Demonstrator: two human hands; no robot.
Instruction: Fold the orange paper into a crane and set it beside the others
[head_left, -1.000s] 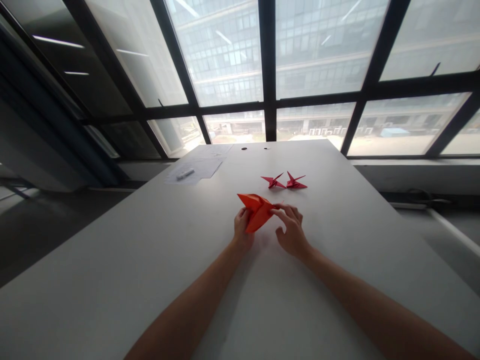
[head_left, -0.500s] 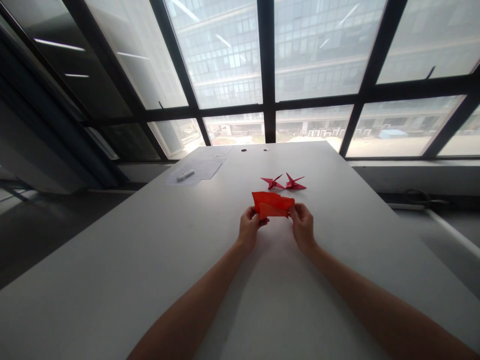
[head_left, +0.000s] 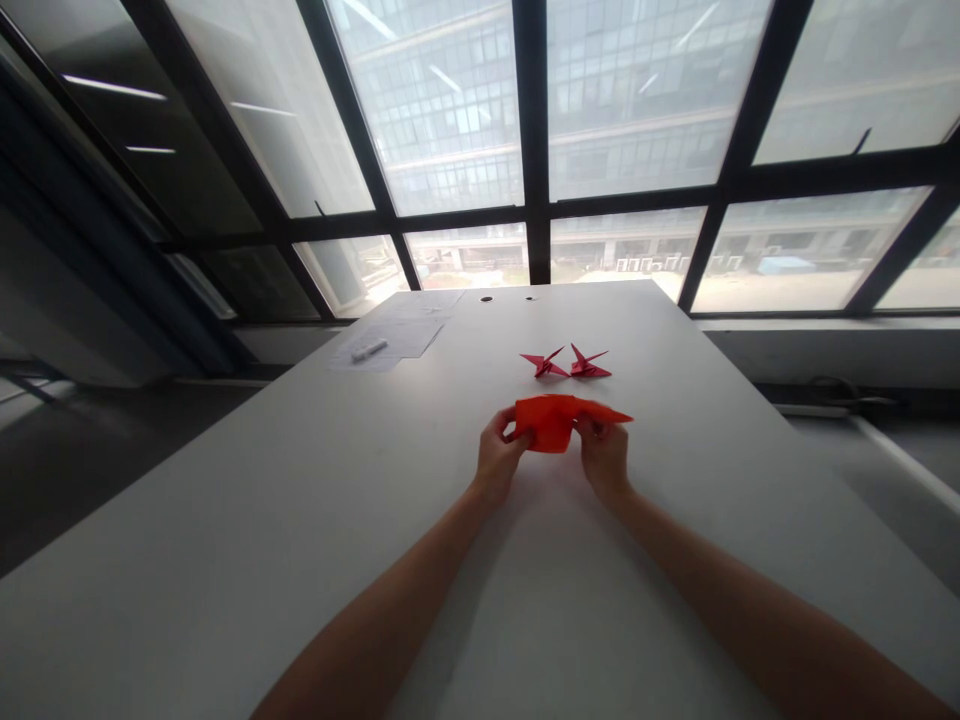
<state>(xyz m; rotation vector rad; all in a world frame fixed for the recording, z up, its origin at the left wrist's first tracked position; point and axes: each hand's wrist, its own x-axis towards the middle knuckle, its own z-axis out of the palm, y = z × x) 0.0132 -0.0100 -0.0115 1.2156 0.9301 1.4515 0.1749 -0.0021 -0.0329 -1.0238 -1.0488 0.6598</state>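
A partly folded sheet of orange-red paper (head_left: 547,424) is held up between my two hands, just above the table. My left hand (head_left: 501,448) pinches its left end between thumb and fingers. On the other side, my right hand (head_left: 604,455) grips the paper near its right part, where a pointed flap sticks out over the fingers. Some of the right fingertips are hidden behind the paper. Beyond it, two folded red paper cranes lie side by side, a left crane (head_left: 546,364) and a right crane (head_left: 589,364).
The white table (head_left: 337,500) stretches away toward large black-framed windows (head_left: 536,150). Flat papers (head_left: 409,335) lie at the far left, with a small white tube-like object (head_left: 369,350) on them. Two small round holes sit near the table's far edge.
The orange-red paper has been turned over or reshaped: its upright left corner is gone and a pointed flap now reaches right. My right hand's grip has shifted inward along the paper.
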